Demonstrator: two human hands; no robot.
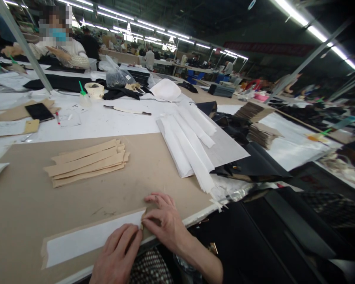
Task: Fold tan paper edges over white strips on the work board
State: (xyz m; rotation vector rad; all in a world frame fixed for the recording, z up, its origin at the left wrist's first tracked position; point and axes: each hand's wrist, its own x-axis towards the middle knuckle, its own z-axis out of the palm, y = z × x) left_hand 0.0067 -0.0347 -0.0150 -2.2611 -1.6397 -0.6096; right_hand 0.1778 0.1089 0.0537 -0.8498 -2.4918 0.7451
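A long tan strip [44, 252] with a narrower white strip [85, 238] on top lies at the near edge of the board. My right hand [165, 219] pinches the tan strip's right end, thumb and index finger together, the other fingers loosely bent. Beside it, my left hand [118, 248] rests with fingers together and bent over the right end of the white strip. Whether its fingertips grip or only press there is hidden. Farther back on the board, a small pile of tan strips [88, 163] lies fanned.
White strips [189, 142] lie on a grey sheet at the board's right. Black panels [263, 236] fill the near right. A phone [39, 112], a green-tipped bottle [83, 96], a tape roll [94, 90] and a thin blade-like tool [127, 110] lie behind. A masked person [62, 51] sits across.
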